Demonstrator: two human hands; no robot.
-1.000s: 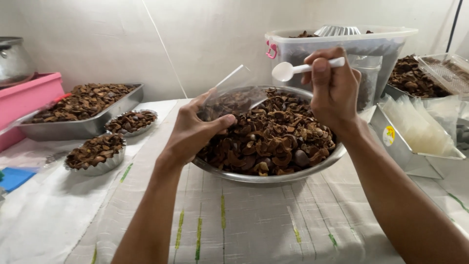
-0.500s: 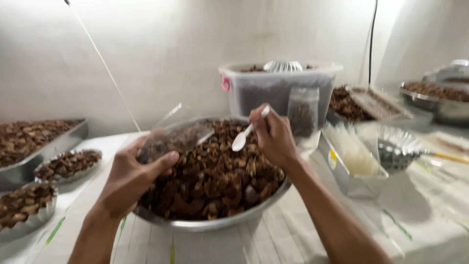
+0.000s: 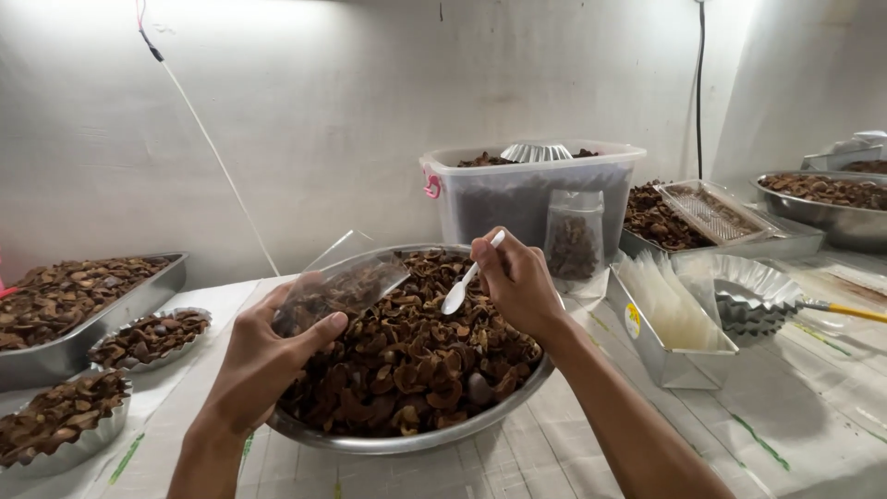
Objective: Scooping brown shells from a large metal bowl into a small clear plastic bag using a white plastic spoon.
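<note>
Head view, near to far, all placed against the wide round steel bowl [image 3: 388, 442] heaped with brown dried shell pieces.

Left hand [image 3: 268, 356] sits over the bowl's near-left rim, fingers curled around a small clear plastic pouch [image 3: 342, 286] partly filled with the brown pieces; pouch lies tilted, mouth toward the bowl's centre. Right hand [image 3: 519, 282] is above the bowl's right half, thumb and fingers pinched shut on the handle of a small white plastic spoon [image 3: 465, 285], scoop end angled down, just above the heap.

Versus half a second back: the spoon was held higher and nearer the pouch mouth; now it is lower, close to the heap. Pouch grip looks unchanged. Camera has swung left too.

Right of the bowl: open rectangular metal tin [image 3: 667, 325] of clear empty pouches, then a stack of fluted foil cups [image 3: 750, 294]. Left of it: two small foil dishes [image 3: 148, 337] of the same pieces and a steel tray [image 3: 78, 310]. Behind it: one filled clear pouch [image 3: 574, 238] standing upright against a translucent plastic tub [image 3: 527, 192].
</note>
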